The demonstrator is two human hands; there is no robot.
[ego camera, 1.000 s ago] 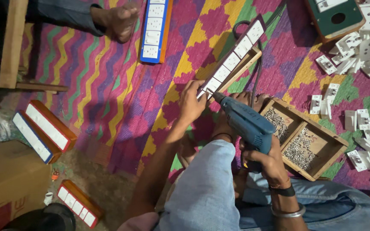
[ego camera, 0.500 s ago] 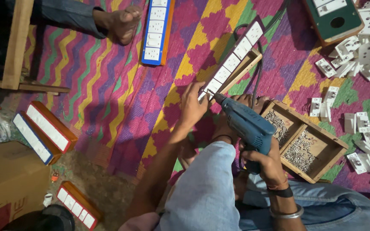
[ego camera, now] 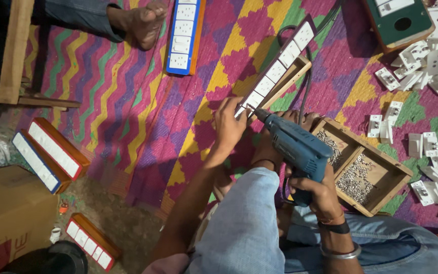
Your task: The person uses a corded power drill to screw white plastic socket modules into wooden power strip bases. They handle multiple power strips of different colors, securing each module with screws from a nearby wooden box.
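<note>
Drill (ego camera: 292, 144) tip still on socket strip (ego camera: 275, 71), left hand (ego camera: 227, 124) steadying

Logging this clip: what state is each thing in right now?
Left hand: steadying the long switch board.
Right hand: gripping the blue drill, bit on the board's end.
Wooden tray: open, screws in both compartments.
Loose white sockets: scattered on the mat.

The woven floor mat (ego camera: 143, 116) carries zigzags and diamonds in magenta, purple, yellow and green. The power drill (ego camera: 295, 147) is blue, the socket strip (ego camera: 275, 71) white in a pale wooden frame, the trouser leg (ego camera: 244, 223) light blue denim.
</note>
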